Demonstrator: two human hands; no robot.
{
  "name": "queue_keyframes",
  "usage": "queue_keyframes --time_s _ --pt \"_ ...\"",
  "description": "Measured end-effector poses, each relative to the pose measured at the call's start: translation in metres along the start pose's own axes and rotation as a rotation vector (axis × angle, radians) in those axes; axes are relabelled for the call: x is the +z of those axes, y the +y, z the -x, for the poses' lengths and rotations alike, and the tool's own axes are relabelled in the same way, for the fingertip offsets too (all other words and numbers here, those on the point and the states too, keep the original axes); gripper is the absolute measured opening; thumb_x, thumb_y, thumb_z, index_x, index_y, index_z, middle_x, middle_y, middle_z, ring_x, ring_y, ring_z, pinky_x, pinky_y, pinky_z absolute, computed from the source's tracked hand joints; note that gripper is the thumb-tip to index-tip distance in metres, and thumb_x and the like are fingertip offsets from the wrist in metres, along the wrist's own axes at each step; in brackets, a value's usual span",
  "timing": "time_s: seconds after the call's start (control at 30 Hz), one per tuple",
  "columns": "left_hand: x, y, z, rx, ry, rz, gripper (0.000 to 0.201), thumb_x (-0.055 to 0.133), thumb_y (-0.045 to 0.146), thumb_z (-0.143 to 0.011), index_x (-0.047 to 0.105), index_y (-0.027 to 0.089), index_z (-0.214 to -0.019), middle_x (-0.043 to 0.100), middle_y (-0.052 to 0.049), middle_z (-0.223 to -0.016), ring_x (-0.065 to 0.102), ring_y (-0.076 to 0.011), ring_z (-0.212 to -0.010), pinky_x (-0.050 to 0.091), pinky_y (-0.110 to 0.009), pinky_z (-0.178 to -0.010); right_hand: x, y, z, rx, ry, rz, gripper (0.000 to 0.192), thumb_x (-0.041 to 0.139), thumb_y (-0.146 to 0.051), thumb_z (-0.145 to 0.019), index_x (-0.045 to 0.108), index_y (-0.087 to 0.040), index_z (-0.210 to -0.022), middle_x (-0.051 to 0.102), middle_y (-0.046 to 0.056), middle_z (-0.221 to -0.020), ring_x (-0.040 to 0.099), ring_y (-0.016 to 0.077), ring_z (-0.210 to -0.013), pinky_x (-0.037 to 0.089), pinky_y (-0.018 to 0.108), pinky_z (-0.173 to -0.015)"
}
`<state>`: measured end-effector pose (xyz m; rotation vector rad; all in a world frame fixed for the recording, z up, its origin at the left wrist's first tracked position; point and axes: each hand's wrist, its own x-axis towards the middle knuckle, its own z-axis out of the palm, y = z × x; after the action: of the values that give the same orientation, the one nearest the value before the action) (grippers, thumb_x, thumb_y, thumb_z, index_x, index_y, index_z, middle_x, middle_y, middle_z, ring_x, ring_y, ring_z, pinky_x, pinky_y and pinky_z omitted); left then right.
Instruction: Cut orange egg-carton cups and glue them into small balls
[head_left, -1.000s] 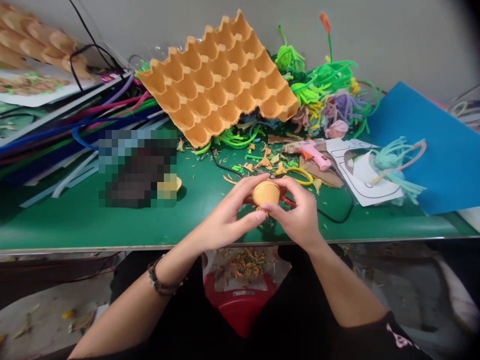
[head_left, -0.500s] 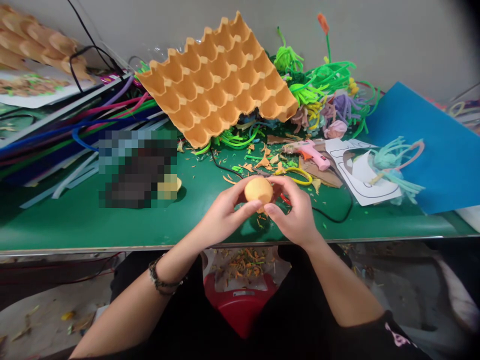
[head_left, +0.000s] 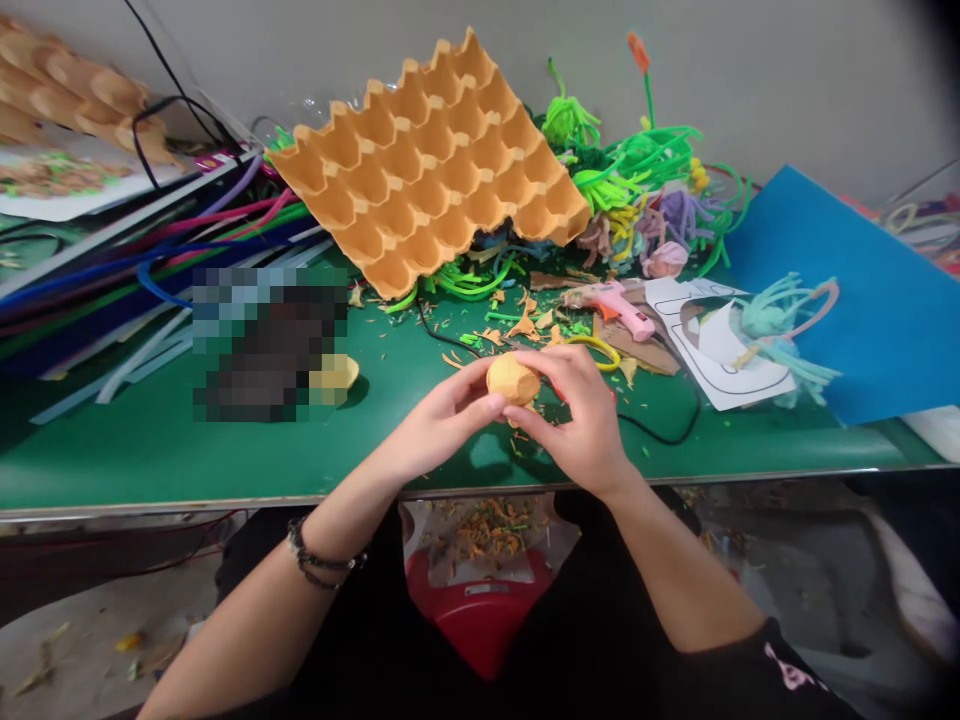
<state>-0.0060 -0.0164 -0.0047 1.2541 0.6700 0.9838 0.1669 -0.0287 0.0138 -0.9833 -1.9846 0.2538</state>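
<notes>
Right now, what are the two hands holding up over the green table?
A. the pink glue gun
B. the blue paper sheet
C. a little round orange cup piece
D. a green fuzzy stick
C: both the left hand and the right hand pinch the little round orange cup piece between their fingertips, while the pink glue gun lies apart on the green table.

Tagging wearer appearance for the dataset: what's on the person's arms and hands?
Both hands bare, no gloves or rings visible. Left hand: dark beaded bracelet at the wrist, forearm uncovered. Right hand: nothing on the wrist; black short sleeve with a small pink marking near its edge.
</notes>
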Motion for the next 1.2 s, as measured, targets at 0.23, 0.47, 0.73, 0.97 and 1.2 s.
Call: queue_keyframes --time_s 0.23,0.47,0.73,0.97,1.2 --pt "-0.007 0.0 -0.004 -0.009 0.009 0.095 0.036 0.068 0.041 -0.078 0.064 0.019 -0.106 0.065 -0.001 -0.085 0.06 -0.0089 -0.074 0.049 -0.02 -0.07 0.002 0.002 0.002 0.192 0.0 -0.29 0.034 0.062 -0.038 -0.084 0.053 -0.026 -0.115 0.06 0.005 -0.114 0.059 0.0188 -0.104 0.051 0.038 -0.089" --pt "0.0 0.006 -0.009 -0.105 0.22 0.246 0.029 0.073 0.035 -0.072 0.064 0.016 -0.091 0.062 0.001 -0.077 0.059 -0.0068 -0.065 0.051 -0.018 -0.061 0.016 0.006 0.001 0.277 0.245 -0.427 0.032 0.062 -0.032 -0.083 0.053 -0.027 -0.113 0.06 0.003 -0.114 0.06 0.0171 -0.103 0.052 0.036 -0.09" --pt "0.034 -0.012 -0.011 -0.134 0.198 0.477 0.038 0.075 0.039 -0.07 0.061 0.016 -0.096 0.058 0.003 -0.072 0.055 -0.0051 -0.065 0.048 -0.015 -0.057 0.037 0.01 -0.001 0.416 0.234 -0.445 0.033 0.061 -0.034 -0.081 0.051 -0.024 -0.112 0.06 0.007 -0.115 0.061 0.0181 -0.101 0.052 0.039 -0.092" --pt "0.0 0.005 -0.009 0.016 0.391 0.22 0.042 0.078 0.039 -0.065 0.058 0.018 -0.096 0.065 0.002 -0.086 0.06 -0.0059 -0.069 0.049 -0.015 -0.06 0.012 0.01 -0.005 0.377 0.249 -0.37 0.033 0.055 -0.042 -0.084 0.048 -0.025 -0.111 0.062 0.006 -0.109 0.063 0.0178 -0.094 0.054 0.035 -0.082" --pt "-0.02 0.015 -0.009 0.109 0.509 0.19 0.037 0.077 0.036 -0.066 0.055 0.017 -0.089 0.067 0.0 -0.095 0.061 -0.0048 -0.072 0.05 -0.014 -0.06 0.018 0.006 0.0 0.18 -0.325 0.127 0.035 0.06 -0.041 -0.084 0.057 -0.02 -0.112 0.063 0.008 -0.108 0.057 0.0244 -0.103 0.047 0.045 -0.09"
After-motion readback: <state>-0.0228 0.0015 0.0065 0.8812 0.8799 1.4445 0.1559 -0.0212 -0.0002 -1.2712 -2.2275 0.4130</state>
